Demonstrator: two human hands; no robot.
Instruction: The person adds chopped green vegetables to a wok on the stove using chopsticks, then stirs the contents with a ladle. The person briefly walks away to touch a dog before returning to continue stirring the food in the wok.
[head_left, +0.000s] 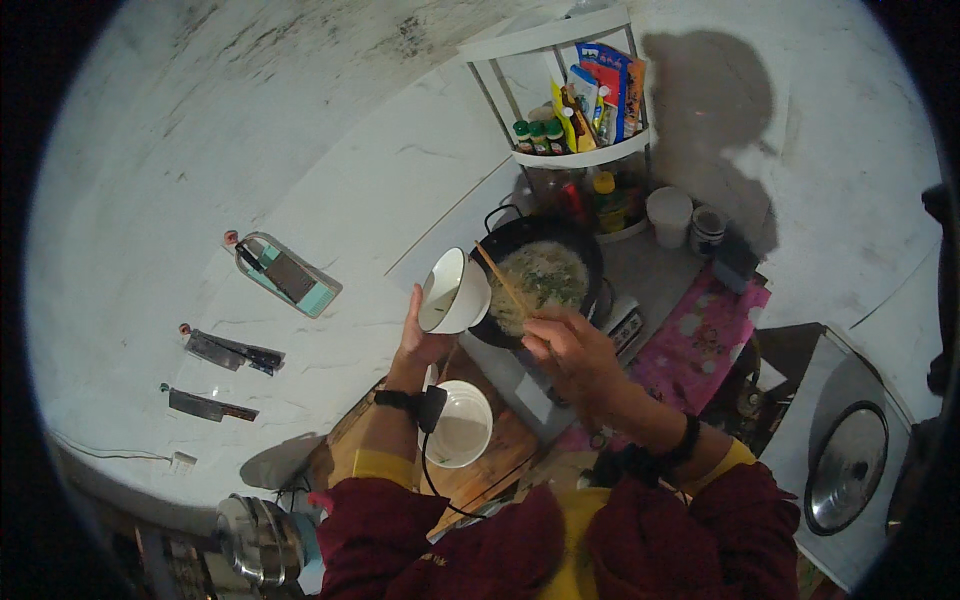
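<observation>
My left hand (427, 341) grips a white bowl (476, 292) from below and tips it beside the dark wok (592, 247). A small green scrap clings inside the bowl. My right hand (566, 345) is closed around wooden chopsticks (501, 276), whose far ends rise over the wok's left part, near the bowl's rim. Inside the wok is a pale, cloudy soup or stew (517, 270) with chopped greens (551, 285) around its middle. Below my left wrist, a second white bowl (457, 424) stands on a wooden board (510, 420).
A corner rack (585, 159) with seasoning bottles and packets stands behind the wok. White tubs (669, 214) are at its right. A pink flowered cloth (690, 330) covers the right counter; a metal lid (847, 469) lies farther right. Cleavers (225, 352) and a grater (289, 276) hang left.
</observation>
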